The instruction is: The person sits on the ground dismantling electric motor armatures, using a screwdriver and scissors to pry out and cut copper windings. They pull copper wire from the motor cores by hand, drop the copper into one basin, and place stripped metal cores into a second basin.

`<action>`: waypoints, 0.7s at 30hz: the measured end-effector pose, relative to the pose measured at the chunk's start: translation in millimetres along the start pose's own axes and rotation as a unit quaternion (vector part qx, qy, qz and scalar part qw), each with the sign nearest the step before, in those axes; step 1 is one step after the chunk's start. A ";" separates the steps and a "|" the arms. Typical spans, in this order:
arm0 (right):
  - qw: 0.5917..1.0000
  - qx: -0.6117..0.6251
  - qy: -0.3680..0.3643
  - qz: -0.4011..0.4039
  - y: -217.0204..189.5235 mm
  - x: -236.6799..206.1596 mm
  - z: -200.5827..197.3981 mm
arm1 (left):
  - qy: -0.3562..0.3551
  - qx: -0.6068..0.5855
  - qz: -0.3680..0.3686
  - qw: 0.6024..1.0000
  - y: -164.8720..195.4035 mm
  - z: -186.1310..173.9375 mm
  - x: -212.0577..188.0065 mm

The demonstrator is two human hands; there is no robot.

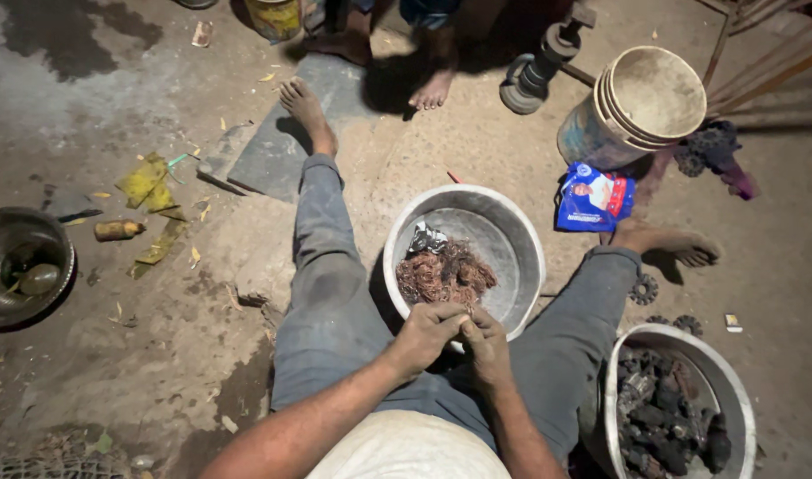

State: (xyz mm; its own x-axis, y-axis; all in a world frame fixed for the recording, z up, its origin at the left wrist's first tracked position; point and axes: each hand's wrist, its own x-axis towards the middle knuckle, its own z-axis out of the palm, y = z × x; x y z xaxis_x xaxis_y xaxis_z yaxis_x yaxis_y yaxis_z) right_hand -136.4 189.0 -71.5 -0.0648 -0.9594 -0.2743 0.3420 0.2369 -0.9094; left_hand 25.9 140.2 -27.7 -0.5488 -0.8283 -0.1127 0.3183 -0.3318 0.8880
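Observation:
I sit on the ground with legs spread around a grey metal basin (512, 239). Inside it lies a tangle of copper-coloured wire (444, 273) and a crumpled silvery scrap (426, 238). My left hand (426, 335) and my right hand (486, 346) meet at the basin's near rim, fingers closed together on a small piece that the fingers mostly hide; strands of the wire reach toward them.
A second basin (740, 390) with several dark metal parts stands at my right knee. Stacked buckets (641, 106), a blue packet (594, 197) and loose gears (644, 289) lie beyond. A steel bowl (20, 266) sits far left. Another person's bare feet (434, 87) stand ahead.

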 end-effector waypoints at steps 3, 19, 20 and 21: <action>0.998 -0.026 -0.049 -0.042 -14.1 -0.5 7.1 | -0.037 -0.065 -0.062 0.995 10.6 -5.9 -0.6; 0.986 -0.105 0.060 -0.116 -22.4 -11.8 25.2 | -0.020 0.186 0.018 0.982 30.7 11.9 6.2; 0.992 -0.070 0.054 -0.090 -24.6 -12.0 26.5 | -0.012 0.197 0.004 0.980 30.7 12.0 5.6; 0.997 -0.033 0.045 -0.062 -26.1 -13.7 27.9 | -0.023 0.207 0.005 0.978 31.2 11.2 4.4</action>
State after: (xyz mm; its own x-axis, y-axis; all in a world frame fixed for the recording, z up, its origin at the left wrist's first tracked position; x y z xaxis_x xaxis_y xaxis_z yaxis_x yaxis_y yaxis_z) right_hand -118.4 191.7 -35.2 -0.1882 -0.9648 -0.1839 0.2631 0.1309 -0.9558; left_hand 24.8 131.3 4.5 -0.5843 -0.8065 -0.0905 -0.0105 -0.1039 0.9945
